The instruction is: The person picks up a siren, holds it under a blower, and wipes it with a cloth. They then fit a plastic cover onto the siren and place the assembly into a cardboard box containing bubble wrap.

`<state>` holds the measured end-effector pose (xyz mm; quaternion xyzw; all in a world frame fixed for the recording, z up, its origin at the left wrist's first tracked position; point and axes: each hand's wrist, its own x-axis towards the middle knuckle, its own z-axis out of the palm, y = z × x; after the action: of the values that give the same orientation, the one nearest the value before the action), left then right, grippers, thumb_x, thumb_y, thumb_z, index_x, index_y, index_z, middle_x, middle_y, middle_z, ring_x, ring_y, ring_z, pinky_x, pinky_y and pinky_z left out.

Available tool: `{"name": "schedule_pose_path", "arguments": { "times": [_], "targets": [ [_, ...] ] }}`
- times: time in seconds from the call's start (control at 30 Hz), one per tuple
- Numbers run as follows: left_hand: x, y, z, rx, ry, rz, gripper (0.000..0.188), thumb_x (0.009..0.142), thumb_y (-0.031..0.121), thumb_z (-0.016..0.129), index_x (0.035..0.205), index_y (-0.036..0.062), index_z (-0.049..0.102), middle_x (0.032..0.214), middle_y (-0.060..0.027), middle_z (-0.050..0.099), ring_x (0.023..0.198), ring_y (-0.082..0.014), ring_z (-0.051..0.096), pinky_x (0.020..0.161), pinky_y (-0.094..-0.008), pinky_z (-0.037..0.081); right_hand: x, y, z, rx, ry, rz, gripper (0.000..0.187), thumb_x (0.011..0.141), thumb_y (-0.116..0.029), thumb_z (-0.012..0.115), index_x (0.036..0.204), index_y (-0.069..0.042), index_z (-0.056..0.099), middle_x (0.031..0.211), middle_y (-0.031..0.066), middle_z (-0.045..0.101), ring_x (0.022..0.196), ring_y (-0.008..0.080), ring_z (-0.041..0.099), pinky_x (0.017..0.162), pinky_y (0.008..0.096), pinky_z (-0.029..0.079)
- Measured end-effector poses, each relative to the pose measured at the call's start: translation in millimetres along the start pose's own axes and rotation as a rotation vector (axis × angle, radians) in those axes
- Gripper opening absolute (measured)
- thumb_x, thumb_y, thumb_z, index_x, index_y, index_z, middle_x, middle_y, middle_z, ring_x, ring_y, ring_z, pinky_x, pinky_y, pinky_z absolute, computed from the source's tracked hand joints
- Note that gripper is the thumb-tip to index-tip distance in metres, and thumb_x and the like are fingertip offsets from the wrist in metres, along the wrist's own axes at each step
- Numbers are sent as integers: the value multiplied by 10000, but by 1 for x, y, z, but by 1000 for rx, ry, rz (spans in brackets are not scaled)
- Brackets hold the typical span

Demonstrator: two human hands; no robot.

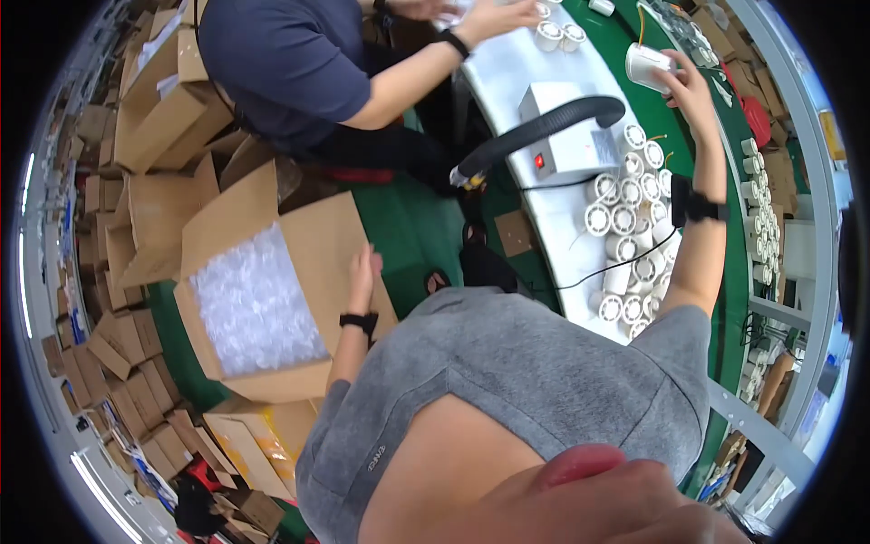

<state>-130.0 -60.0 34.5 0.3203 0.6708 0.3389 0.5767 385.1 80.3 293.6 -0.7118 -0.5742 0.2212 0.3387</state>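
My right hand (685,89) grips a white cylindrical housing (647,67) over the far right of the green surface, fingers wrapped round its side. An orange wire stands up near it. Low on the left, my left hand (363,274) is beside the flap of a large open carton (337,238), fingers stretched out and nothing in them. Clear plastic pieces (258,304) fill that carton. Between my arms, many similar white housings (634,195) with round slotted faces crowd the white table (566,258), some with short orange wires.
A white machine (566,136) with a lit red switch and a black flexible hose (535,122) stands on the table; a black cable (603,270) runs past the housings. Across from me a co-worker in a dark shirt (281,68) reaches over the table. Cardboard boxes (168,122) pile up at left.
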Motion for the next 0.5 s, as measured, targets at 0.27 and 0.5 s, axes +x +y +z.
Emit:
{"name": "schedule_pose_path", "arguments": {
  "times": [0.27, 0.5],
  "targets": [
    [-11, -57, 17, 411, -87, -58, 456, 814, 466, 449, 944, 33, 513, 631, -24, 482, 564, -102, 463, 522, -227, 388, 111, 138, 80, -755, -312, 172, 586, 667, -337, 595, 1171, -94, 421, 1052, 185, 529, 985, 343, 499, 828, 371, 404],
    [18, -34, 40, 782, -183, 74, 402, 821, 397, 452, 929, 17, 526, 777, -155, 582, 753, -290, 564, 662, -338, 435, 57, 123, -10, -653, 201, -263, 517, 762, -286, 560, 1208, -88, 389, 1155, 183, 453, 1016, 277, 488, 825, 332, 403]
  ]
}}
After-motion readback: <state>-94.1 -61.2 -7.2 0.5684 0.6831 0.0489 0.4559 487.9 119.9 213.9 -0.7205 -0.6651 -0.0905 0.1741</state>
